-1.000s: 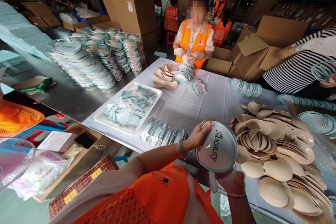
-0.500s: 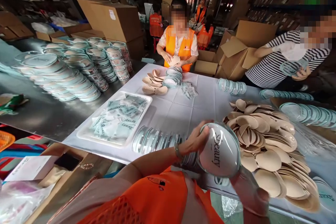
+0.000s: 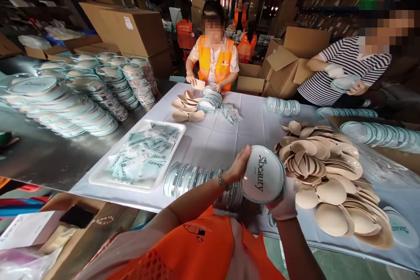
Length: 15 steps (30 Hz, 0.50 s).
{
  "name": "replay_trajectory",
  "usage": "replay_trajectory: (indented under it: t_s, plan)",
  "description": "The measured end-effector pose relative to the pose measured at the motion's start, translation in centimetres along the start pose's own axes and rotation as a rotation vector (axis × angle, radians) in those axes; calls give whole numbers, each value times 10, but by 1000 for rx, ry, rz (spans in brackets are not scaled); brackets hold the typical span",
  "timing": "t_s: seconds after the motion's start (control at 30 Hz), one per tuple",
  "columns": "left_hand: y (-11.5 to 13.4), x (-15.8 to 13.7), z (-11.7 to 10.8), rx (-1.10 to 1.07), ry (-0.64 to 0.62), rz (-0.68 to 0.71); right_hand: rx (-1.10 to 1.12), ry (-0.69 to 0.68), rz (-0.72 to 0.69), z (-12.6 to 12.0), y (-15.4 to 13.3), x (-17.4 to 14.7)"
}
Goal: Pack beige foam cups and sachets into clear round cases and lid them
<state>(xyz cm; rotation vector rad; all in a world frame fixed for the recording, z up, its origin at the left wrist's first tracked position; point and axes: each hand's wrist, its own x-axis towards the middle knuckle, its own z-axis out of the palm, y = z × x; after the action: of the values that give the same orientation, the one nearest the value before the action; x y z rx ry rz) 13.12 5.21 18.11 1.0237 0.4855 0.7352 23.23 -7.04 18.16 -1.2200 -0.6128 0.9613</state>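
Between my two hands is a round plastic case (image 3: 262, 175) with a pale blue-green rim and "Sbeauty" lettered on its white face, tilted toward me. My bare left hand (image 3: 239, 168) grips its left edge. My right hand (image 3: 285, 201), in a white glove, holds it from the lower right, its fingers partly behind the case. A row of similar cases (image 3: 188, 178) stands on edge beside my left forearm. Right of my right hand lies a large heap of beige moulded cups (image 3: 333, 190).
A white tray (image 3: 93, 179) of printed sachets (image 3: 144, 151) sits at left. Stacked filled cases (image 3: 65, 109) stand beyond it. Opposite, a co-worker in an orange vest (image 3: 215, 59) handles beige cups; another in a striped shirt (image 3: 331, 70) holds a case. Cardboard boxes (image 3: 131, 30) stand behind.
The case in my hands has moved slightly left and up, with both hands still on it. The co-worker opposite has shifted a beige cup left; the striped-shirt person's hands have come lower.
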Motion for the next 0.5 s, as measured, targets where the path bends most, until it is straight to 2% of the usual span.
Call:
replay_trajectory:
  t_s: [0.1, 0.27, 0.43, 0.5]
  plan:
    - [-1, 9, 1, 21, 93, 40, 111, 30, 74, -13, 0, -5]
    - [6, 10, 2, 123, 168, 70, 51, 93, 65, -27, 4, -27]
    - [18, 9, 11, 211, 273, 98, 287, 103, -102, -8, 6, -30]
    - [18, 5, 16, 226, 271, 104, 255, 123, -146, 0, 11, -29]
